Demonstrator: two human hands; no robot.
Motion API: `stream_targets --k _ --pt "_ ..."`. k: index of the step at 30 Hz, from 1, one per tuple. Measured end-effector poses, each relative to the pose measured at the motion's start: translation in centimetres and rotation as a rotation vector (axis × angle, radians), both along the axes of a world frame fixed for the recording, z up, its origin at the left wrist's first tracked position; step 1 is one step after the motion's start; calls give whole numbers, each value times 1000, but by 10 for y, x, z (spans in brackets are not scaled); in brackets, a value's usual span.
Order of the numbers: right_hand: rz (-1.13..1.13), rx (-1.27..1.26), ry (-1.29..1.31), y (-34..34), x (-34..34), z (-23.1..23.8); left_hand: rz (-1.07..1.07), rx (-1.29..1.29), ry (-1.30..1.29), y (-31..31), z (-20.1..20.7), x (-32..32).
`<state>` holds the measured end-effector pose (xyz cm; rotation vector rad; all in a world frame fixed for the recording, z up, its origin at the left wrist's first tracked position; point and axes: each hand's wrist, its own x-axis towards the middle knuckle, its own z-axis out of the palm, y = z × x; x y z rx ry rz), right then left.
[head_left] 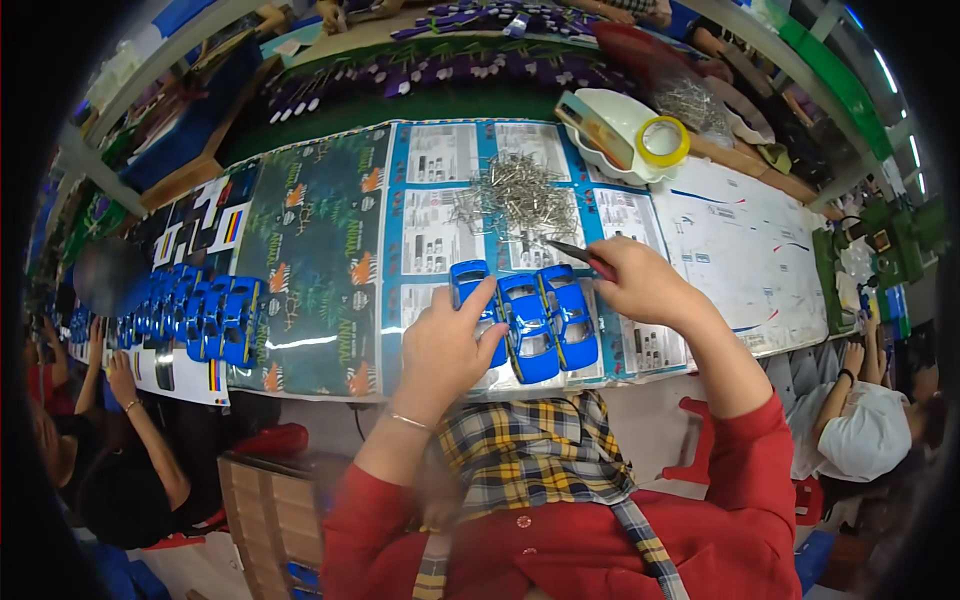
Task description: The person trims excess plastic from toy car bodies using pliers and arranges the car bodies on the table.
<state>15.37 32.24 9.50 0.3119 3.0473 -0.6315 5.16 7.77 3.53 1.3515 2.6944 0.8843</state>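
Observation:
Three blue toy car bodies lie side by side in front of me. My left hand point(447, 340) is closed round the leftmost car point(468, 272), thumb and forefinger along its sides. The middle car point(528, 328) and the right car point(570, 318) rest beside it on the table. My right hand point(640, 280) grips a slim tool with a dark pointed tip and red handle point(580, 256); its exact kind is unclear. That tip is at the lower edge of a loose pile of thin metal pins point(525, 200), beyond the cars.
A white scalloped bowl point(610, 115) holding a yellow tape roll point(662, 141) stands behind the pile. Several blue car bodies point(225, 315) line the table's left side. People sit at both sides. Purple and green items point(430, 70) cover the far bench.

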Motion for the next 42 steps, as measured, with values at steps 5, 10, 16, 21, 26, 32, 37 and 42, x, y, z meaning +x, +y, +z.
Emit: stream_targets --k 5,10,16,21,26,32,37,42 --pt "287 487 185 6 -33 -20 153 -58 37 -9 -3 -8" --pt "329 560 -40 -18 -55 -2 250 -125 113 -34 -8 -24" --pt "431 838 -163 -42 -62 0 233 -56 103 -40 -15 -32" --pt "511 904 -113 -48 -65 1 147 815 -842 -49 -20 -45" --pt "533 859 149 -52 -63 18 -82 1193 -1370 -59 -15 -50" --pt "796 1009 281 -84 -54 35 -143 1032 -1507 -46 -19 -48" --pt "817 995 259 -88 -53 25 -25 1019 -1489 -30 -15 -34" --pt "522 424 180 -96 -39 18 -52 1214 -1416 -47 -23 -25"
